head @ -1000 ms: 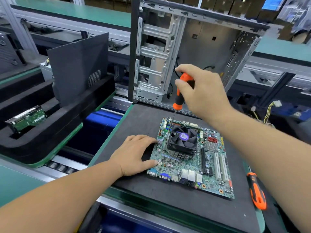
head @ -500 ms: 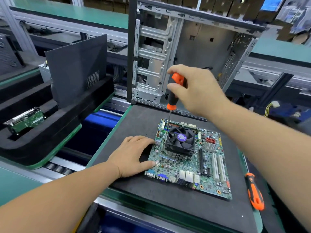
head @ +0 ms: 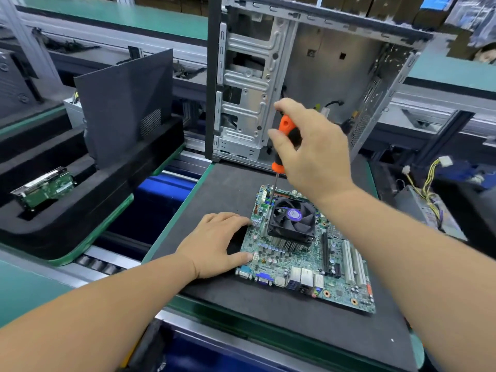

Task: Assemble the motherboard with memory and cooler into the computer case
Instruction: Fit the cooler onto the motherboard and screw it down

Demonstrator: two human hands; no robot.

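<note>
— What are your fingers doing?
— My right hand grips the orange screwdriver, shaft down at the cooler; its tip is hidden, probably on a screw. My left hand lies flat, steadying the motherboard.
— And the case?
— The computer case stands open behind, on the worktop, with cables inside.

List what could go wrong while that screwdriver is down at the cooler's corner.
1. The screwdriver shaft runs down close beside the cooler; a slip could gouge the motherboard or catch the fan.
2. The left hand only rests on the board's edge, so twisting force from the right hand might shift the board on the black mat.
</note>
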